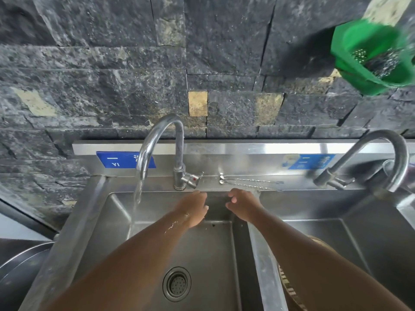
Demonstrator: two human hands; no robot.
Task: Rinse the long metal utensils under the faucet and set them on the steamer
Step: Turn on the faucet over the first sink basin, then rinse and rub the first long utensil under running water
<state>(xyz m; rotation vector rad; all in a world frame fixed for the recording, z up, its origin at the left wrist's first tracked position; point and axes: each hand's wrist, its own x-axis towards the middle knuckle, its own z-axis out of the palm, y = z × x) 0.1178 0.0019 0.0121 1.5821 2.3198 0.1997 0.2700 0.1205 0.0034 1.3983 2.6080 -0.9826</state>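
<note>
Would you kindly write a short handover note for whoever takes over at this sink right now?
Left hand and right hand: both empty, fingers loosely curled, above the left stainless-steel basin.
Two long twisted-stem metal spoons lie side by side on the back ledge, right of the running curved chrome faucet.
Done: water on; rinsed or not, cannot tell.
Left: rinse, then set them on the steamer, seemingly the woven rim under the right arm.

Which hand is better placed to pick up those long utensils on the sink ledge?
Right. The right hand hovers directly below the two long utensils on the ledge; the left hand sits farther off, nearer the faucet.
</note>
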